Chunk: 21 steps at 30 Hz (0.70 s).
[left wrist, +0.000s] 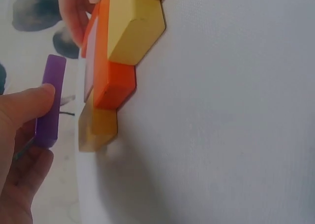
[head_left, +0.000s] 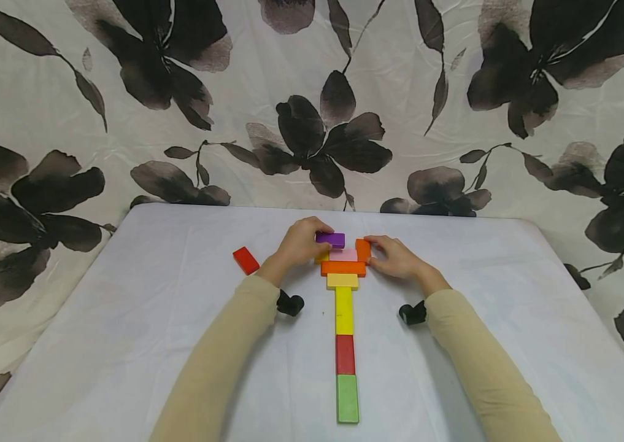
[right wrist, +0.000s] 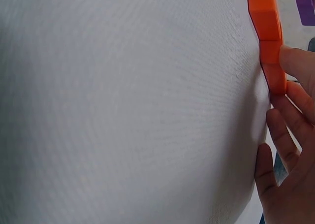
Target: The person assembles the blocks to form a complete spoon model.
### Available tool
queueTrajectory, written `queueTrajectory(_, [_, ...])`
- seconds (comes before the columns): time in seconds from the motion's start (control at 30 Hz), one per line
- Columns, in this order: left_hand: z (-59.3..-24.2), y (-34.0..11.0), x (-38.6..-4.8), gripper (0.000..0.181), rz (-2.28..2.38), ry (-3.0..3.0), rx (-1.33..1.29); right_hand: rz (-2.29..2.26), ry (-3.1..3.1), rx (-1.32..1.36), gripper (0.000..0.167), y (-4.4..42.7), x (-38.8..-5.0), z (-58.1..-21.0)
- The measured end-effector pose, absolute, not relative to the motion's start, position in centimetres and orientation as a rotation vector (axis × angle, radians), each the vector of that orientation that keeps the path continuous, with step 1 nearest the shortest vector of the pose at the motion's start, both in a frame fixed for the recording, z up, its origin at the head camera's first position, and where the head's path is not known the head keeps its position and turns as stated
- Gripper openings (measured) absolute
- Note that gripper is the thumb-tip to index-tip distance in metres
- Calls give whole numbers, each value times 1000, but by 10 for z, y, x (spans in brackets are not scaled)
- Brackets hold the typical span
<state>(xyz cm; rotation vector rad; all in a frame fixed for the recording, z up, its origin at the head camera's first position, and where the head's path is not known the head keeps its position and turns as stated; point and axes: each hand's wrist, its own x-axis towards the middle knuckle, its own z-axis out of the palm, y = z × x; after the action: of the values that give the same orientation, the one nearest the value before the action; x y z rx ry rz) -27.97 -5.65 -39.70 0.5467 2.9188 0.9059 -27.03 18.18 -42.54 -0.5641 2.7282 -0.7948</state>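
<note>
My left hand (head_left: 302,240) pinches a purple block (head_left: 331,240) between thumb and fingers. In the left wrist view the purple block (left wrist: 50,101) is lifted clear of the row of blocks. With thumb and fingertips, my right hand (head_left: 397,256) pinches a small orange block (head_left: 363,250) at the row's right end. Between the hands lies a pink block (head_left: 343,255), with an amber block (left wrist: 101,123) at its left, partly hidden by my left hand in the head view. A longer orange block (head_left: 343,268) lies crosswise just below them, touching a pale yellow block (head_left: 342,281).
Below the pale yellow block, a yellow block (head_left: 344,310), a red block (head_left: 345,354) and a green block (head_left: 347,398) form a straight line. A loose red block (head_left: 246,260) lies left of my left hand. The white table (head_left: 455,368) ends at a flowered cloth (head_left: 267,80).
</note>
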Motion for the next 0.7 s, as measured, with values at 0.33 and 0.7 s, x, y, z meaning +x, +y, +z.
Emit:
queueTrajectory(0.33, [-401, -43, -284, 30, 880, 2959, 512, -793, 2720, -550, 57, 182, -269, -423])
queueTrajectory(0.7, [-409, -30, -288, 31, 890, 2939, 463, -802, 2726, -575, 56, 181, -268, -423])
